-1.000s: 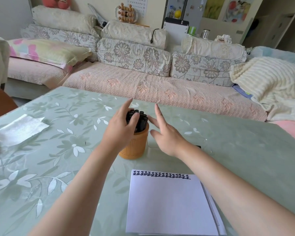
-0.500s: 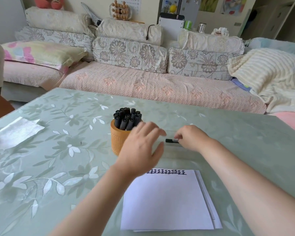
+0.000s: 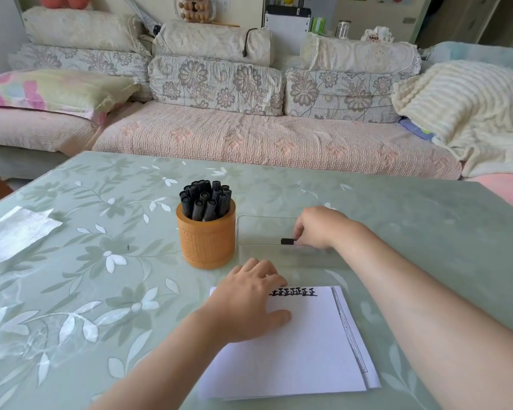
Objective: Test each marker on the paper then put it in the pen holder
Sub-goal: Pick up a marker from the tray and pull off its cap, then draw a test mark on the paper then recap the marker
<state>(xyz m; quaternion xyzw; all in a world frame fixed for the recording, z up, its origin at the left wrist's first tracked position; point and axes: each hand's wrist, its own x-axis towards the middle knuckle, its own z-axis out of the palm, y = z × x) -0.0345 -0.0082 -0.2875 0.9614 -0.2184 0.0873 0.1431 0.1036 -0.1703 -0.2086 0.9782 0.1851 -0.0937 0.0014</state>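
The right hand (image 3: 317,229) is curled over a black marker (image 3: 288,241), fingers and thumb pinching it near one end. Only a short black stub shows, sticking out to the left of the fingertips; the rest is hidden under the hand. The marker sits low inside a clear tray (image 3: 267,216) just right of the pen holder (image 3: 206,241). Whether it is lifted or touching the tray floor I cannot tell, as the plastic blurs there.

The left hand (image 3: 249,303) lies flat on the upper left corner of the paper (image 3: 302,350), holding nothing, with its fingers straight and pressed down and the thumb spread toward the middle of the sheet. Just beyond its fingertips runs a row of black marks (image 3: 298,292) along the paper's top edge.

The orange pen holder stands upright on the green floral table (image 3: 101,202) — packed with black markers (image 3: 206,199), caps up — between the tray and the table's left part.
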